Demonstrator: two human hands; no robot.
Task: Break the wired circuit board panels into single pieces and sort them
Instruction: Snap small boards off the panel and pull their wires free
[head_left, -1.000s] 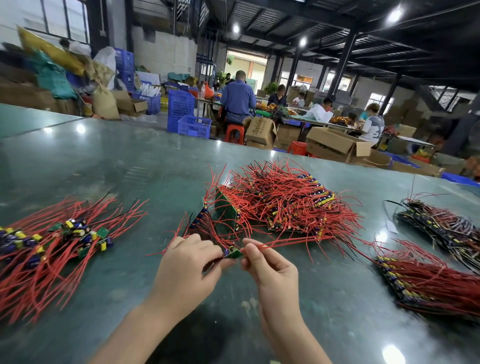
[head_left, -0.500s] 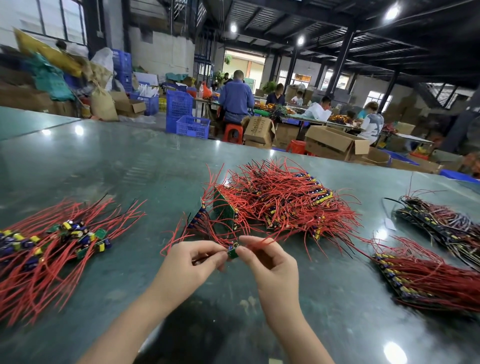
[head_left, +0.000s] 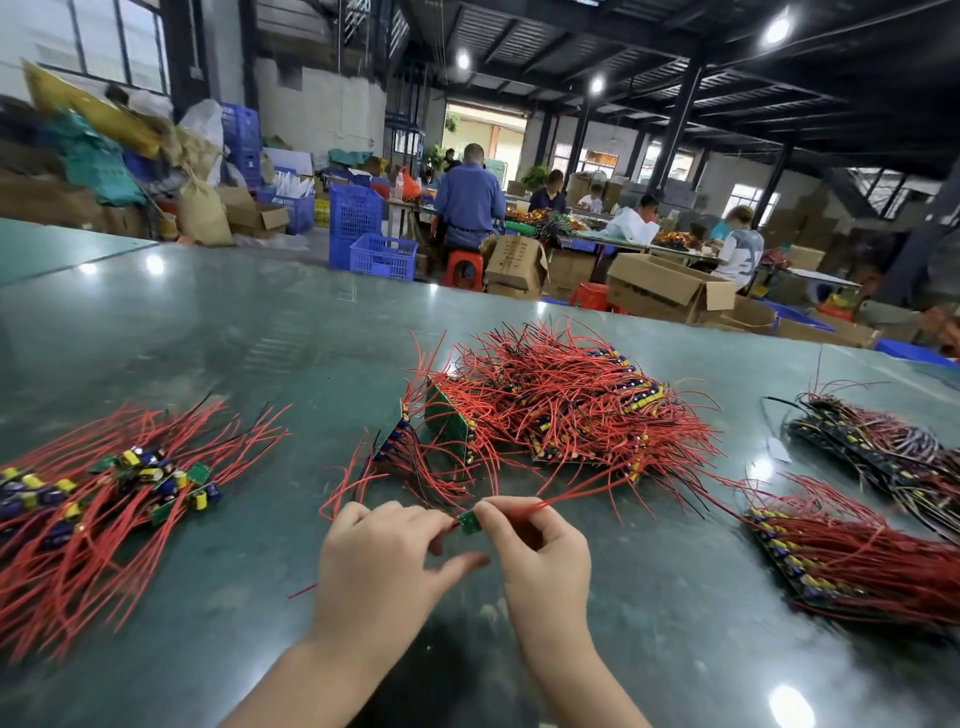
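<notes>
Since a second ago, both hands have drawn slightly nearer, pinching one small green board (head_left: 470, 521) between left hand (head_left: 384, 558) and right hand (head_left: 540, 545) above the desk (head_left: 234, 332). Light, stiff, probably brittle; best gripped by its edges. Sorted pieces (head_left: 119, 483) lie left.

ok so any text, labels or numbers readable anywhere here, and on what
None reads clearly.
Cardboard box behind the table: dark print on its side, too blurred to read.
White shirt of the seated person at right: dark markings on the back, not legible.
Small green board between the hands: no print can be made out.
</notes>
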